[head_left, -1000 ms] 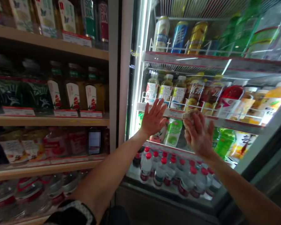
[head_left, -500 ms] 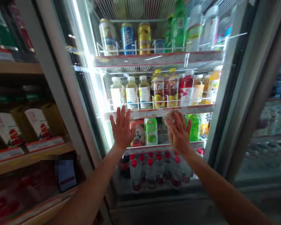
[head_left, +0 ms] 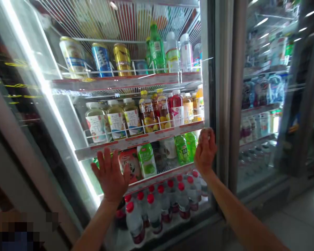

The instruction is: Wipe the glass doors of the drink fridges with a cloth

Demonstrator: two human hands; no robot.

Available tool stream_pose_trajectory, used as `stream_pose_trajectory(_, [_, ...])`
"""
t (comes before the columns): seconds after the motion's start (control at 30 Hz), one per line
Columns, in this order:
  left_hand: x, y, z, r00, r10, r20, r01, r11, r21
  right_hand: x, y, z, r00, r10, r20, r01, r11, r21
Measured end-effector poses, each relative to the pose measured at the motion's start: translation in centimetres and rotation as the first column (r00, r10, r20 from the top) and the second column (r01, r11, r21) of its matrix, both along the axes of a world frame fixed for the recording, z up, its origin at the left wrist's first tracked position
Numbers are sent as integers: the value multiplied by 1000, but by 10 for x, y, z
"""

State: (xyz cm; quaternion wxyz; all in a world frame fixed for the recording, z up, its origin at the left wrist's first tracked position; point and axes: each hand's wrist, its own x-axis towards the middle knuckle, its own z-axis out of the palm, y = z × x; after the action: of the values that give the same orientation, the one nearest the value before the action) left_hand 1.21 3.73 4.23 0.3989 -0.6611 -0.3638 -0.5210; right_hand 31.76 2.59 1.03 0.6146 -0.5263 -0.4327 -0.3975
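Observation:
My left hand (head_left: 111,176) is open, fingers spread and palm toward the glass door (head_left: 170,205) of a drinks fridge; it appears to rest on the glass. Behind it, through the glass, stand a red drink carton (head_left: 132,164) and a green-and-white carton (head_left: 147,161). Over by the right side of the door, next to the metal frame (head_left: 221,104), is my right hand (head_left: 206,153). Its fingers are closed on a crumpled pale cloth (head_left: 207,131), mostly hidden by the hand. Green bottles (head_left: 182,150) show just left of it.
Cans (head_left: 101,60) and a tall green bottle (head_left: 157,48) stand on the upper shelf. Tea bottles (head_left: 115,118) line the middle one, and red-capped water bottles (head_left: 154,212) fill the bottom. Another glass-fronted fridge (head_left: 261,108) stands at right, beside tiled floor (head_left: 300,216).
My right hand has moved right across the glass with the cloth, from mid-door to near the frame. My left hand stays spread near the left side. The view has turned right.

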Motion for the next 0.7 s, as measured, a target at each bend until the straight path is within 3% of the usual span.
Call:
stream_pose_trajectory(0.07, [0, 0, 0, 1000, 2, 9, -2, 1000, 1, -1, 1, 1, 998, -8, -62, 11, 999, 38])
stream_pose_trajectory(0.27, [1, 0, -3, 1000, 10, 6, -10, 1000, 1, -44, -8, -10, 927, 167, 336, -129, 983, -133])
stream_pose_trajectory(0.43, [2, 0, -11, 1000, 25, 13, -25, 1000, 14, -47, -4, 5, 992, 76, 101, -74, 997, -22])
stream_pose_trajectory(0.5, [3, 1, -12, 999, 25, 21, -26, 1000, 16, -58, -4, 10, 984, 103, 148, -98, 994, -47])
stream_pose_trajectory(0.6, [3, 0, -12, 1000, 22, 8, -22, 1000, 15, -79, -5, 13, 919, 187, 346, -149, 980, -134])
stream_pose_trajectory(0.7, [3, -1, -12, 1000, 17, 2, -17, 1000, 17, -90, -4, 17, 938, 158, 309, -128, 985, -114])
